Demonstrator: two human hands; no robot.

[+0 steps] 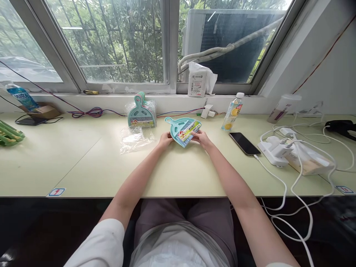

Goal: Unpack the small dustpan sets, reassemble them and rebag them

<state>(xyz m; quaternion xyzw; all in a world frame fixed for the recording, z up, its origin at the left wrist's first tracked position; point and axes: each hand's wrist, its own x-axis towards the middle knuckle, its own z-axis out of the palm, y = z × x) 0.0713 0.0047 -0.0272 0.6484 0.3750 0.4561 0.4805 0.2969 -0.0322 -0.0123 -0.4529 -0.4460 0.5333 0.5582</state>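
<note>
Far L of frame: green slatted item (10,134) at table's L side, blue-label bottle (22,97) tilted in upper L. Just L of ctr, dustpan stack (141,113) stands near back edge, w/ clear plastic wrap (136,140) in front of it. L hand (166,140), ctr of frame, arm reaching up & inward, is closed on the lower-L rim of 1 dustpan set (183,130), fingertips hidden behind it. Set is btwn both hands, tilted, handle to upper L, printed label facing up; can't tell if it touches table. R hand (202,139) grips its R side, thumb on label, arm angled in from lower R. Open room: table (183,178) btwn forearms down to front edge, which runs across lower frame; also lower L, past wrap. R side tighter: drink bottle (232,113) upper R of R hand, phone (244,144) beyond forearm, then power strip (274,152) & white cables (308,218) hanging over front edge.
</note>
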